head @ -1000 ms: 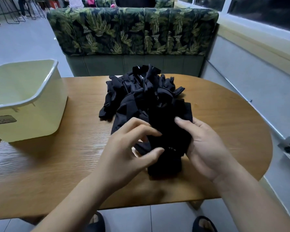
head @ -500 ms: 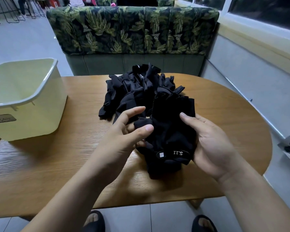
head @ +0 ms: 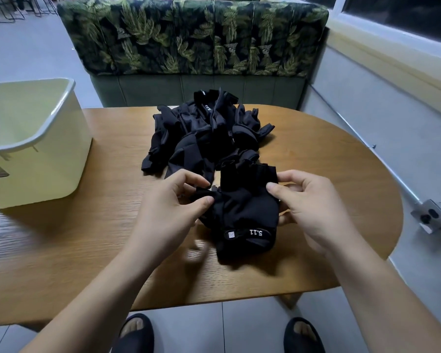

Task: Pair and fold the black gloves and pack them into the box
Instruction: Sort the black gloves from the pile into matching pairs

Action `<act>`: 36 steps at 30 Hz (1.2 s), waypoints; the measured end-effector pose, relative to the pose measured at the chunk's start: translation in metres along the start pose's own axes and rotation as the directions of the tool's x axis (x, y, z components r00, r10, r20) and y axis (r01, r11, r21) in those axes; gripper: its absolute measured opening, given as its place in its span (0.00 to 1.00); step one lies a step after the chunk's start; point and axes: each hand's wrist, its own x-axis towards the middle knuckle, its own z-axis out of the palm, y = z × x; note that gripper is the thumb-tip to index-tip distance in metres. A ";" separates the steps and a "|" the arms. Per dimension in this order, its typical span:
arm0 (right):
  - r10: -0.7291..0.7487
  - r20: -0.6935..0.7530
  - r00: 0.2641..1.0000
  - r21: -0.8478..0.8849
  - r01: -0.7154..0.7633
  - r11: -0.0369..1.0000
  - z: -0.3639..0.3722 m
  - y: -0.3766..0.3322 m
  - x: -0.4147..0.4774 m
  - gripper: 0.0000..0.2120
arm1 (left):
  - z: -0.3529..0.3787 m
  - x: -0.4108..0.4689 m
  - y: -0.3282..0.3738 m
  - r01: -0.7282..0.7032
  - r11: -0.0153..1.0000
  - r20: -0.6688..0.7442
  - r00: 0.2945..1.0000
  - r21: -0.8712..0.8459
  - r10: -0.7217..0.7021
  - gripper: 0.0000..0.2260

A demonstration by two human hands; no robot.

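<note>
Box [head: 49,174]: pale yellow-green plastic, open top, stands at the left end of the table; nothing visible in the part of its interior that shows. Label on its front wall, unreadable.

Left hand [head: 168,212]: thumb and forefinger pinch the left edge of the held glove [head: 245,212], other fingers curled behind. Held glove: black, fingerless, cuff toward the person, wrist strap with white "5.11" lettering and a small square logo. It sits just above the table near the front edge; cannot tell whether it is one glove or two stacked. Right hand [head: 313,210]: thumb and forefinger pinch the glove's right edge, remaining fingers curled underneath.

Glove pile [head: 201,133]: loose black heap at mid-table, just behind the held glove, well apart from the box. Nothing lies between the hands and the box.

Table [head: 87,238]: oval, wood-grain top. Behind it a bench [head: 189,34] with leaf-print back. Right: pale wall, a metal outlet box [head: 430,217] low down. Tiled floor; two black slippers [head: 135,335] under the table edge
</note>
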 end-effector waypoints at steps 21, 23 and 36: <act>0.067 0.130 0.989 -0.204 -0.039 0.978 0.009 0.024 0.005 0.31 | -0.009 0.005 -0.005 -0.111 0.928 -0.025 0.991 0.356 0.128 0.10; 0.058 0.137 0.989 -0.226 -0.026 0.974 0.010 0.023 0.005 0.32 | -0.008 -0.001 0.003 -0.317 0.873 0.089 0.948 0.372 0.306 0.09; 0.041 0.137 0.990 -0.332 0.007 0.943 0.015 0.017 -0.002 0.37 | -0.005 -0.010 0.001 -0.516 0.710 0.474 0.833 0.480 0.285 0.17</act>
